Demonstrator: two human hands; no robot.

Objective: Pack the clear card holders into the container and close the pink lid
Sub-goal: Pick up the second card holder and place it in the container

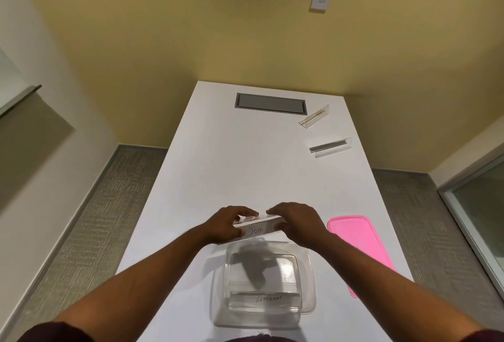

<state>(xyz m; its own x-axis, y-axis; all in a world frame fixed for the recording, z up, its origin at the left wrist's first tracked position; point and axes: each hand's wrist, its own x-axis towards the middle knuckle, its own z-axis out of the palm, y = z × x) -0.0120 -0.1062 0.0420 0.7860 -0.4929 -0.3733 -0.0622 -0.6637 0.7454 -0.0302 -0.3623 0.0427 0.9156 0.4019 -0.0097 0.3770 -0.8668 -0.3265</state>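
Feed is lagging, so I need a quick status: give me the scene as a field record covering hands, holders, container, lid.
left hand: grips left end of DOG holder
right hand: grips its right end
DOG holder: held above table, just beyond container
container: clear, open, ELEPHANT holder inside
loose holders: two on table, far holder, near holder
pink lid: off, flat on table, right of container
table: white

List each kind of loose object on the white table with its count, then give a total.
Clear card holders: 4 (DOG, ELEPHANT, two far right)
Clear container: 1
Pink lid: 1
Total: 6
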